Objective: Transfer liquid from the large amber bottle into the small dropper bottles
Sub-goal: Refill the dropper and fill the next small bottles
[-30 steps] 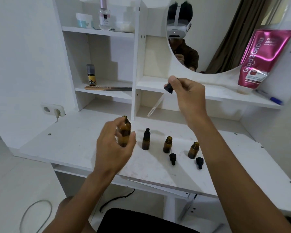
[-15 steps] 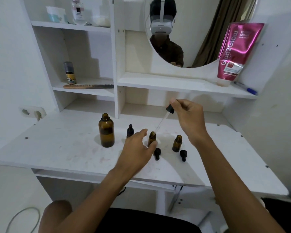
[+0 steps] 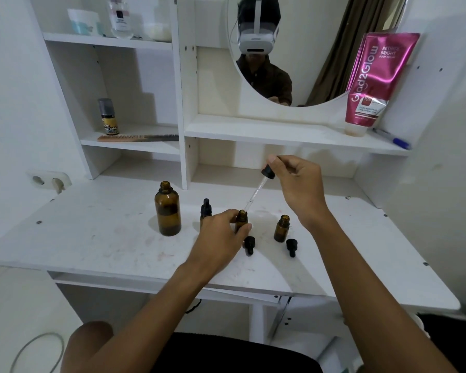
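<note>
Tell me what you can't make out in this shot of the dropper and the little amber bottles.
Head view:
- middle bottle: body behind fingers of the left hand, fill level unseen.
- capped bottle: lower half behind the left hand.
- pipette: glass too thin to show liquid; bulb covered by the right hand.

A pink tube stands beside a blue pen

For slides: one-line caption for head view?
Left hand holds a small dropper bottle on the table while right hand aims a pipette at its mouth.
</note>
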